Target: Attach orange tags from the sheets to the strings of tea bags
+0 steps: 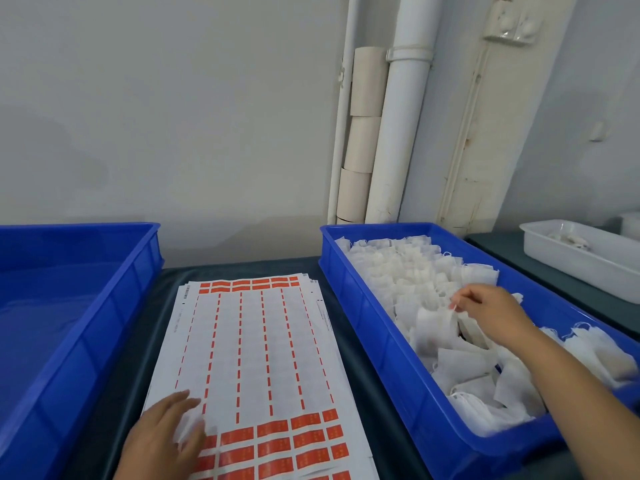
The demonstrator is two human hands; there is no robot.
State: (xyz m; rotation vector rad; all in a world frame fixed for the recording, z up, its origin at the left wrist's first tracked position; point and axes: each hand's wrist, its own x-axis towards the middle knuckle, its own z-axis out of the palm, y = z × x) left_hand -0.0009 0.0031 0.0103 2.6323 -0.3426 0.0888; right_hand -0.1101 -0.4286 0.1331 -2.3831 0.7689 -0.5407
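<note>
A stack of white tag sheets (249,351) lies on the dark table between two blue crates. Orange tags (277,445) fill its near rows and one far row; the middle rows are peeled bare. My left hand (169,438) rests on the sheet's near left corner, fingers loosely over a white tea bag (188,426). The right blue crate (377,341) holds several white tea bags (415,275). My right hand (491,313) reaches into it and pinches a tea bag's string (453,306) between thumb and fingertip.
An empty-looking blue crate (104,306) stands at the left. A white tray (568,258) sits on a second table at the far right. White pipes and beige paper rolls (363,133) stand against the wall behind.
</note>
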